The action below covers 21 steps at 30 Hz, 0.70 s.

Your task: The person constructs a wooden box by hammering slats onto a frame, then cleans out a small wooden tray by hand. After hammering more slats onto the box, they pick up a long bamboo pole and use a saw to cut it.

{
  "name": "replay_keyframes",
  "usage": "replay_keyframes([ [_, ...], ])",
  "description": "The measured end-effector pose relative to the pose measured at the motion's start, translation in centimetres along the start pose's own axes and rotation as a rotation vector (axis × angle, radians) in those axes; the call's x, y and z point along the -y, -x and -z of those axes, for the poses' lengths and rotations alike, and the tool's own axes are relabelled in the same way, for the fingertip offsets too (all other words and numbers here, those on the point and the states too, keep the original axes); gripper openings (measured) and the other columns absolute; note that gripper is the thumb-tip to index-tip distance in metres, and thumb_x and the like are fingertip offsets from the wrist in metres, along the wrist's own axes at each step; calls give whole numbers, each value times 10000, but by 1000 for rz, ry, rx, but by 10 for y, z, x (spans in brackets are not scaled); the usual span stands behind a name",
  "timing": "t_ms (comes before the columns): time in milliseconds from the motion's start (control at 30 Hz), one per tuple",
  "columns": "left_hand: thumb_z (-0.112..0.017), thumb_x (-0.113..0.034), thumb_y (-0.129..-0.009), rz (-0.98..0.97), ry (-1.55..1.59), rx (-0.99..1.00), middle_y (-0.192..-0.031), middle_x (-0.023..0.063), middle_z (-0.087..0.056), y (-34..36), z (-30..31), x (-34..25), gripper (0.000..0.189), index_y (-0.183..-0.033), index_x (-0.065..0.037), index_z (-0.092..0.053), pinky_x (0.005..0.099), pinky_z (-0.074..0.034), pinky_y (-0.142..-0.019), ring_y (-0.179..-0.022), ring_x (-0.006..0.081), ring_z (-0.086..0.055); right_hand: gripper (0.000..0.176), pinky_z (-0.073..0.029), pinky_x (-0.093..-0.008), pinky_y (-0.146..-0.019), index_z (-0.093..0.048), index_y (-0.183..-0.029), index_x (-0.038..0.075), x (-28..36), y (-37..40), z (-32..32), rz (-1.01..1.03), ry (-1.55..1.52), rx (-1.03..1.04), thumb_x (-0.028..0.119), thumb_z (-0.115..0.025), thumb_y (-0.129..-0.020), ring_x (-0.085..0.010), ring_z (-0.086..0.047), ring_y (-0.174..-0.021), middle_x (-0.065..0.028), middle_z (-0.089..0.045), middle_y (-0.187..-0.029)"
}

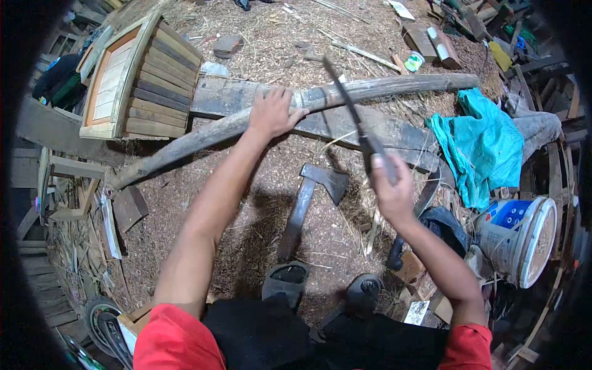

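My left hand (274, 113) presses on a long, curved wooden pole (394, 87), its fingers spread over the top. Just right of those fingers, the pole shows a paler band. In my right hand (393, 188) is a machete (346, 102), gripped by its dark handle, the narrow blade raised and slanting up to the left over the pole. The blade is seen partly edge-on and appears apart from the wood. Beneath the pole lies a thick, weathered plank (388, 126). An axe (298, 213) rests on the ground between my two hands, head toward the pole.
A slatted wooden frame (151, 83) stands at the left end of the plank. To the right are a teal tarp (484, 142) and a white bucket (515, 237) on its side. Wood chips cover the ground (185, 246). My sandalled foot (285, 280) is near the axe handle.
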State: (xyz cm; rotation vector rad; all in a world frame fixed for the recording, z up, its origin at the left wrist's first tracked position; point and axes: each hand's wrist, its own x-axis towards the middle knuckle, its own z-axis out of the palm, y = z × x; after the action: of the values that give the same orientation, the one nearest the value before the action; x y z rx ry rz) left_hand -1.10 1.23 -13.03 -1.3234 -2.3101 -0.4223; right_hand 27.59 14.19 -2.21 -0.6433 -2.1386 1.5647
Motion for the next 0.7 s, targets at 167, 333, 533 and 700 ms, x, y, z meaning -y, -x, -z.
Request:
replay_keyframes([
  [167,-502,-406,-974,159,114,88,-962,201,-586,-11,-6,9,429,-909,3,-616,499,-468,-822,-955,387,-565,288,-319,-245,-517,-608,-902,28,-44,-16,-56,-6,-100,-52,303,-593,-986,-37,-402,-593,64,-467,-652],
  [333,-453,-317,-995,262,13,120,-973,178,-613,-12,-5,-6,350,-917,-26,-632,476,-479,-817,-972,358,-586,268,-327,-265,-509,-608,-872,30,-50,-14,-70,0,-103,-61,280,-621,-967,-56,-404,-571,55,-462,-619],
  [533,-443,-263,-954,382,34,91,-901,157,-643,-16,-11,-11,317,-887,-24,-640,469,-482,-801,-901,326,-628,290,-362,-290,-517,-602,-805,21,-35,-32,-91,2,-19,-164,266,-642,-954,-73,-434,-574,4,-499,-602],
  [700,-444,-289,-967,422,30,120,-928,192,-646,-20,-11,-7,338,-892,-33,-652,475,-468,-854,-926,353,-624,278,-400,-283,-570,-629,-836,23,-53,-23,-89,15,8,-138,279,-673,-935,-82,-494,-623,-27,-556,-636],
])
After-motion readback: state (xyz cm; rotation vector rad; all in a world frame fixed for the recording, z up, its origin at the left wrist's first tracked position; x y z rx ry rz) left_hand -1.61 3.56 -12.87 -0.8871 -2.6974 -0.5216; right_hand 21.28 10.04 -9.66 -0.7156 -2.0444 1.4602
